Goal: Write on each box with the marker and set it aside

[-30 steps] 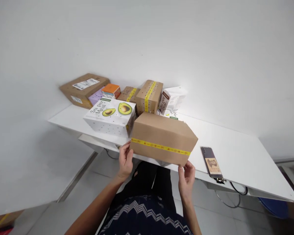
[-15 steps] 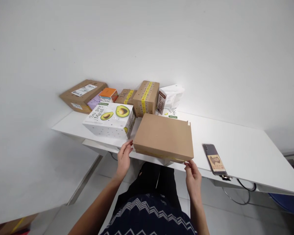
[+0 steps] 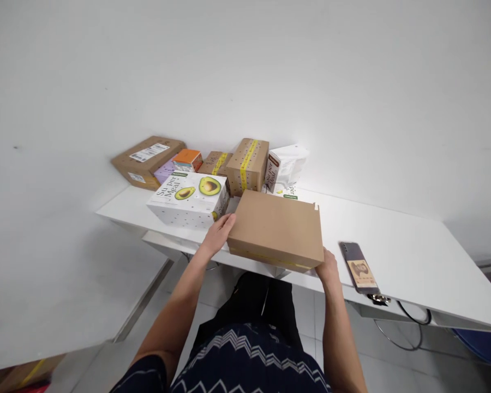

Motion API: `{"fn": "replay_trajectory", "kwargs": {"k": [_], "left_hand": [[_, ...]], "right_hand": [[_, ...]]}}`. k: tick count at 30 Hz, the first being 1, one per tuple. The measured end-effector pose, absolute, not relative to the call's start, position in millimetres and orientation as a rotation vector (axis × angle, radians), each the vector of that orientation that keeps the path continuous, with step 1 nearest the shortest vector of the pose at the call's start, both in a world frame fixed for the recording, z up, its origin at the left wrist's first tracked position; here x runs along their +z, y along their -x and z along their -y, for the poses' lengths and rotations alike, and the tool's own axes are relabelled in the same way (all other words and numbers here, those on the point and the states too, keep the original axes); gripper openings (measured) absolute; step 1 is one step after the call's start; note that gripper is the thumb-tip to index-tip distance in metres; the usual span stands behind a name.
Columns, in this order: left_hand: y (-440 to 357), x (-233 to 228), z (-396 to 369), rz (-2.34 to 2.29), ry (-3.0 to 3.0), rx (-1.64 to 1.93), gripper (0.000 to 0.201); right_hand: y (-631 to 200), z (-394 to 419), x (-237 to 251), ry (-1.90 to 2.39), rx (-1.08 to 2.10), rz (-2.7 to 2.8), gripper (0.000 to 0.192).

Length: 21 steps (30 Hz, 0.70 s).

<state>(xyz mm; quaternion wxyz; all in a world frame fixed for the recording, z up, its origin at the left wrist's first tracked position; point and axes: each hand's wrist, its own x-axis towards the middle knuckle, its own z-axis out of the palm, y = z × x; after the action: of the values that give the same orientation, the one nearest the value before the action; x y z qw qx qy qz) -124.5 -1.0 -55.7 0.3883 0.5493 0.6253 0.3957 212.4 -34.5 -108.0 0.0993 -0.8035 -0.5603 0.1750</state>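
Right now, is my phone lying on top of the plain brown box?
No, the phone lies on the white table, to the right of the plain brown box.

Lots of free room can be seen on the right side of the white table (image 3: 405, 245), where only the front is blocked, by a phone (image 3: 358, 267). Behind the plain brown box (image 3: 276, 226), the way is blocked by a taped box (image 3: 247, 164) and a white package (image 3: 289, 164). Beside the avocado box (image 3: 188, 203), just a thin gap is seen, its front filled by the left hand (image 3: 220, 234).
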Motion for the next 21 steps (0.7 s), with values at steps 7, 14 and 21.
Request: {"fn": "replay_trajectory", "kwargs": {"k": [7,14,21], "left_hand": [[128.3,-50.3,6.5,-1.526,-1.345,0.785,0.070],[118.5,-46.8,23.7,-1.384,-1.595,0.858,0.052],[104.5,-68.5,33.7,-1.058,-1.473,1.136,0.059]], "right_hand": [[-220.3,62.8,-97.4,1.710,0.863,0.976,0.033],[-207.4,92.4,-46.9,1.753,0.606,1.236,0.056],[-219.0,90.2,-61.1,1.680,0.509,1.232,0.052]]}}
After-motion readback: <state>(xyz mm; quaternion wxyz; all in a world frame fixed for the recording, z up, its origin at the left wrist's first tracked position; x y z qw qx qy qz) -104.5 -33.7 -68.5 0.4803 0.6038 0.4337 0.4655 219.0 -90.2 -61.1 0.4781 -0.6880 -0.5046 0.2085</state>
